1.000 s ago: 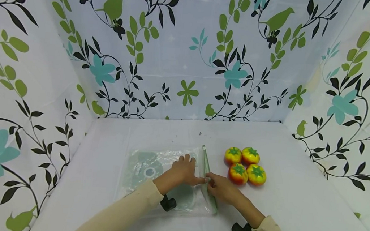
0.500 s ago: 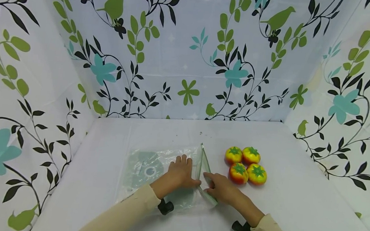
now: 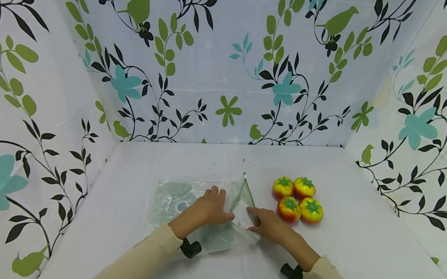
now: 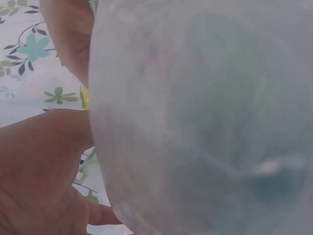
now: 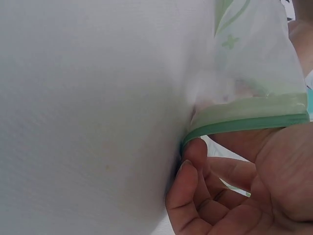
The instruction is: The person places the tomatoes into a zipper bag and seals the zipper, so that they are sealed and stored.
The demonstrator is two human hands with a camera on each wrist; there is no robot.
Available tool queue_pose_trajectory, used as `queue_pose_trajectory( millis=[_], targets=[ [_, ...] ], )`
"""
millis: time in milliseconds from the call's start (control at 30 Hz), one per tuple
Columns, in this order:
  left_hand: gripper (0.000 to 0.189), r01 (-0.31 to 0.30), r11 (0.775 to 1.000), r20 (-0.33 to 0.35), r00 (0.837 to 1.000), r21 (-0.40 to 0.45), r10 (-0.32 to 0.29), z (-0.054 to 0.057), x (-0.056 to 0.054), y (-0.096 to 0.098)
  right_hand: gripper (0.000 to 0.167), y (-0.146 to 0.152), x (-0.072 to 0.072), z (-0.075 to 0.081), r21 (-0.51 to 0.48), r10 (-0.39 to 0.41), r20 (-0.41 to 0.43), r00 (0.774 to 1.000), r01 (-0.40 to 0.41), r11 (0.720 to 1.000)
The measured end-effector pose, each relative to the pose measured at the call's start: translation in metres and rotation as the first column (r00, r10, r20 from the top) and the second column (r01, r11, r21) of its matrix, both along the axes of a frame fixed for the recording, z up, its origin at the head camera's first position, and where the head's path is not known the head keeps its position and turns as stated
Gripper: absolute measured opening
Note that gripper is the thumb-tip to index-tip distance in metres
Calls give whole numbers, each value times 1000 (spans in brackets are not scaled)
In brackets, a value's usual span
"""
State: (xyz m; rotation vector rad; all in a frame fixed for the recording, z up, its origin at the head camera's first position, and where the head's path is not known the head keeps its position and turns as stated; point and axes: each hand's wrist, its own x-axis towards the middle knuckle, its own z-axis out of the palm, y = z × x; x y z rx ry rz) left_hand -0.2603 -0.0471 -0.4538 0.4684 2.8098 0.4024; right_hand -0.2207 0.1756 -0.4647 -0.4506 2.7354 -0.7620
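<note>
A clear zip bag [image 3: 217, 237] with pale green printing lies flat on the white table, its mouth toward the right. The left hand [image 3: 209, 206] lies over the bag and holds one lip of the mouth at its thumb. In the left wrist view, the bag's cloudy plastic [image 4: 195, 112] covers much of that hand's surroundings. Across the gap, the right hand [image 3: 273, 226] grips the other lip. The right wrist view shows its curled fingers [image 5: 210, 191] at the green zip strip [image 5: 249, 122]. The mouth gapes in a triangle between the hands.
Several red-and-yellow tomatoes [image 3: 289, 209] with green star-shaped tops sit grouped just right of the bag. A leaf-and-bird patterned cloth [image 3: 197, 67] rises behind the table [image 3: 357, 246] and at both sides.
The left hand has moved left and drawn its lip of the zip bag away from the right hand's lip. The mouth has widened from a narrow strip. The tomatoes have stayed put.
</note>
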Motion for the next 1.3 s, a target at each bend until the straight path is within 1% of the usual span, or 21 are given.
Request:
queue_pose_trajectory(
  millis=[167, 267, 367, 467, 567, 800, 1000, 1100, 1200, 1300],
  targets=[
    [85, 2, 995, 59, 998, 99, -8, 4, -3, -10, 59, 1, -1, 2, 20, -25, 38, 999, 24, 1000],
    [84, 8, 989, 80, 997, 149, -20, 6, -5, -16, 57, 3, -1, 4, 21, -34, 44, 998, 33, 999],
    [82, 4, 981, 104, 994, 194, -25, 6, -8, -21, 58, 5, -2, 4, 21, -40, 42, 998, 39, 999],
    [81, 1, 973, 116, 993, 230, -29, 5, -10, -27, 62, 7, -3, 3, 20, -42, 46, 998, 41, 999],
    [79, 8, 964, 119, 992, 265, -41, 6, -11, -32, 61, 9, -4, 3, 21, -42, 48, 998, 41, 999],
    [80, 24, 959, 124, 990, 284, -62, 7, -12, -35, 51, 10, -6, 4, 11, -30, 22, 999, 30, 999],
    [80, 20, 959, 131, 990, 282, -59, 6, -12, -36, 49, 12, -5, 7, -6, -10, 1, 1000, 10, 1000],
    [79, 16, 959, 138, 989, 283, -58, 5, -13, -37, 48, 15, -2, 12, -38, 3, 1, 1000, -3, 999],
    [80, 17, 958, 140, 988, 286, -59, 5, -13, -38, 50, 19, 1, 21, -66, 7, -3, 1000, -7, 998],
    [82, 21, 955, 142, 988, 294, -65, 5, -12, -39, 51, 26, 3, 33, -85, 1, -38, 999, -5, 996]
  ],
)
